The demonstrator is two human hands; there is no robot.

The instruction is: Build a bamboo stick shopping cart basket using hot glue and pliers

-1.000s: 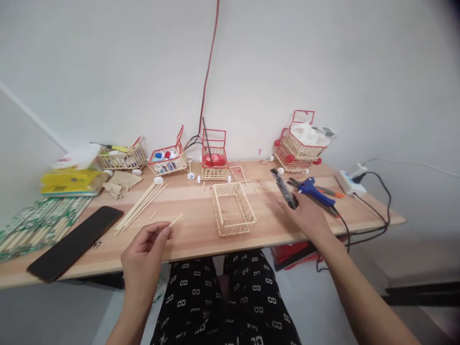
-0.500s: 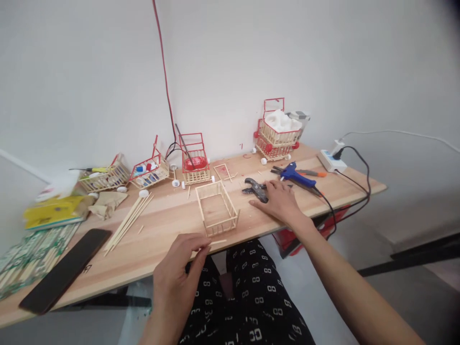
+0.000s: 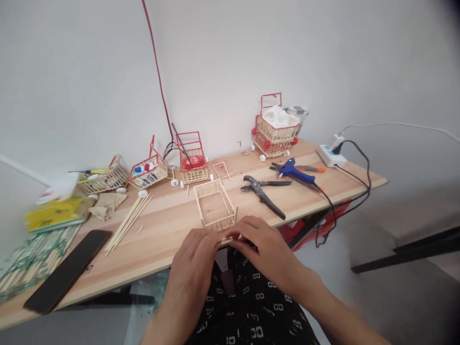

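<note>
Your right hand (image 3: 268, 249) has left the pliers (image 3: 262, 190) and come back to the near edge of the table (image 3: 161, 235), where it now meets your left hand (image 3: 196, 261). Both hands pinch a short wooden stick (image 3: 225, 239), one at each end, fingertips closed on it; only the middle of the stick shows between them. Your hands hold it level over the table's edge, above your lap. Just beyond your fingertips, nearly touching them, stands the open stick basket (image 3: 214, 205). Farther out and to the right of your right hand, the pliers lie flat on the wood with their handles spread, well apart from your fingers. Past them rests the blue glue gun (image 3: 294, 171). Out to the left of your left hand lies a bundle of long sticks (image 3: 130, 220), and nearer you on that side a black phone (image 3: 66, 269).
</note>
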